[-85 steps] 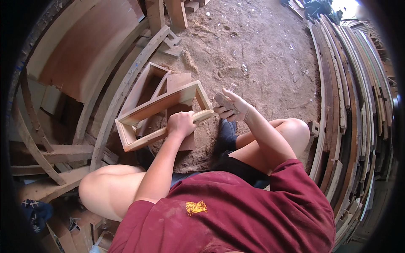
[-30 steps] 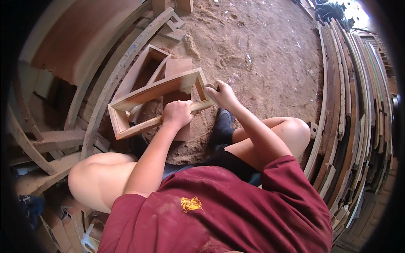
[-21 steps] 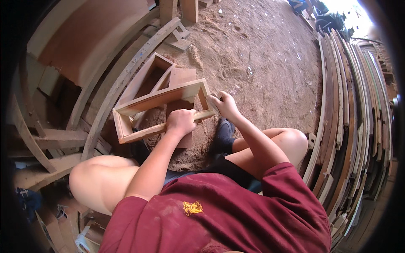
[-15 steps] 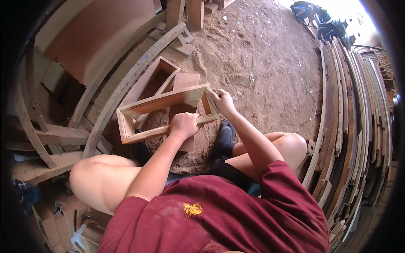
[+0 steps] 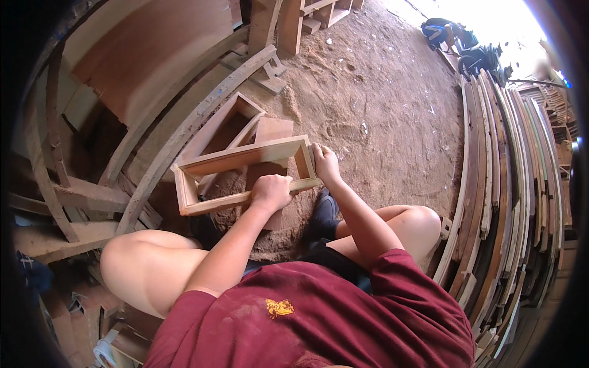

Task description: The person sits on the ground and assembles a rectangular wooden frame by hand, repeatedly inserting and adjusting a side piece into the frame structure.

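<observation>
The left hand (image 5: 272,193) is clenched on the near long rail of a rectangular wooden frame (image 5: 242,157), right of the rail's middle; its grip wraps the rail from above, with the forearm entering from below. The frame is located in front of the seated person, above the sandy floor (image 5: 380,110); it is tilted, its open middle facing up toward the viewer. Whether the frame touches the parts beneath it cannot be told. The right hand (image 5: 326,164) is positioned at the right end of the frame, fingers bent against the outer face of the short side. Its grip is closed on a small flat block, which fingers and frame nearly hide at this moment; the preceding views show the block in the same hand. A flat board (image 5: 273,130) lies below and behind the frame, visible through its opening. A second wooden box (image 5: 211,132) rests just beyond, to the left of the board. A dark shoe (image 5: 324,214) stands on the floor near the frame's right end. A long weathered beam (image 5: 196,104) slopes along the left side. Stacked timber strips (image 5: 491,184) line the right side, well apart from both hands.
</observation>
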The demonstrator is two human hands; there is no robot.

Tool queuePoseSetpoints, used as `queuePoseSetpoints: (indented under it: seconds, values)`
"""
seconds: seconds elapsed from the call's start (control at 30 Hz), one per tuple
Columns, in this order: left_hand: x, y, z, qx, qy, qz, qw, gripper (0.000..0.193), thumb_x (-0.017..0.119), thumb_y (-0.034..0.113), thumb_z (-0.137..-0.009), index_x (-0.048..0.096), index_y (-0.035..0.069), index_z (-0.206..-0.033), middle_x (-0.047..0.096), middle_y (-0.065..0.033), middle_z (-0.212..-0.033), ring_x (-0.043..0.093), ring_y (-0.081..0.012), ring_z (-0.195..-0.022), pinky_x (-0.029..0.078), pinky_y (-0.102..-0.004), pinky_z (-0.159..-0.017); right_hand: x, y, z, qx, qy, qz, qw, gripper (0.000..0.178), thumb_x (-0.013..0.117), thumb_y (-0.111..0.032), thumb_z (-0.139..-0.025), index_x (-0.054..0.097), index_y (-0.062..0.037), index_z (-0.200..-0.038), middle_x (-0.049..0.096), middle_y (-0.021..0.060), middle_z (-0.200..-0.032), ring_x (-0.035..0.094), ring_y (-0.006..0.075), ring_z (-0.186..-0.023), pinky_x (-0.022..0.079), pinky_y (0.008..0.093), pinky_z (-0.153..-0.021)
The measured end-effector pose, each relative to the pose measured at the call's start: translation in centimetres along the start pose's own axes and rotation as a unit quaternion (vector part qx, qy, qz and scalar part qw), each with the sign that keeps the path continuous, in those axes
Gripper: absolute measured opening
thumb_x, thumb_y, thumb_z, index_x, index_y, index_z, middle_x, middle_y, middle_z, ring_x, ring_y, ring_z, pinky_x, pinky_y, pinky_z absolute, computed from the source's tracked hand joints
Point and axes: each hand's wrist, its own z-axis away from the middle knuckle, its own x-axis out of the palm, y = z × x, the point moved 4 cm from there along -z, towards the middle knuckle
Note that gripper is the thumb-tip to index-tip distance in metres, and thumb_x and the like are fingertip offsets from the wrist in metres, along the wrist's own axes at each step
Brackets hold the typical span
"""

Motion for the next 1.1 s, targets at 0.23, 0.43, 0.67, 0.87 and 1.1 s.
queuePoseSetpoints:
  seconds: [0.23, 0.43, 0.67, 0.87, 1.1]
  values:
    - [0.2, -0.2, -0.3, 0.011, 0.016, -0.023, 1.000, 0.020, 0.065, 0.024, -0.078, 0.072, 0.012, -0.092, 0.072, -0.0139, -0.084, 0.071, -0.0299, -0.082, 0.057, -0.0430, -0.074, 0.9, -3.3, -4.1, -0.023, 0.011, 0.107, 0.994, 0.047, 0.057, -0.045, -0.093, 0.068, 0.0002, -0.088, 0.067, 0.0224, -0.082, 0.064, 0.0385, -0.080, 0.048, 0.0445, -0.074]
    - [0.5, -0.5, -0.1, 0.023, 0.027, -0.018, 0.999, 0.021, 0.065, 0.027, -0.078, 0.072, 0.011, -0.091, 0.072, -0.0147, -0.085, 0.071, -0.0304, -0.082, 0.057, -0.0431, -0.074, 0.6, -3.6, -3.4, -0.018, -0.004, 0.095, 0.995, 0.042, 0.055, -0.042, -0.094, 0.070, -0.0042, -0.104, 0.068, 0.0224, -0.100, 0.064, 0.0384, -0.096, 0.049, 0.0430, -0.085]
    - [-0.1, 0.1, -0.2, 0.009, 0.018, 0.007, 1.000, 0.021, 0.065, 0.028, -0.078, 0.072, 0.012, -0.090, 0.071, -0.0153, -0.084, 0.071, -0.0314, -0.082, 0.057, -0.0437, -0.074, -1.5, -3.2, 0.3, 0.016, -0.048, 0.143, 0.988, 0.046, 0.053, -0.045, -0.095, 0.069, -0.0025, -0.097, 0.067, 0.0244, -0.093, 0.065, 0.0384, -0.092, 0.049, 0.0455, -0.082]
    - [0.3, -0.5, -0.4, 0.015, 0.056, -0.021, 0.998, 0.020, 0.063, 0.026, -0.077, 0.074, 0.010, -0.084, 0.071, -0.0157, -0.079, 0.071, -0.0308, -0.076, 0.058, -0.0432, -0.070, 0.6, -4.7, -4.2, -0.026, 0.003, 0.134, 0.991, 0.049, 0.053, -0.048, -0.094, 0.070, -0.0025, -0.099, 0.068, 0.0251, -0.095, 0.065, 0.0400, -0.094, 0.049, 0.0457, -0.084]
    - [1.4, -1.0, -0.5, 0.022, 0.039, -0.019, 0.999, 0.020, 0.060, 0.020, -0.076, 0.074, 0.010, -0.087, 0.072, -0.0136, -0.084, 0.072, -0.0285, -0.079, 0.058, -0.0423, -0.070, -0.7, -4.4, 0.3, -0.039, -0.025, 0.110, 0.993, 0.045, 0.050, -0.042, -0.096, 0.069, -0.0035, -0.108, 0.067, 0.0244, -0.104, 0.063, 0.0402, -0.103, 0.048, 0.0450, -0.088]
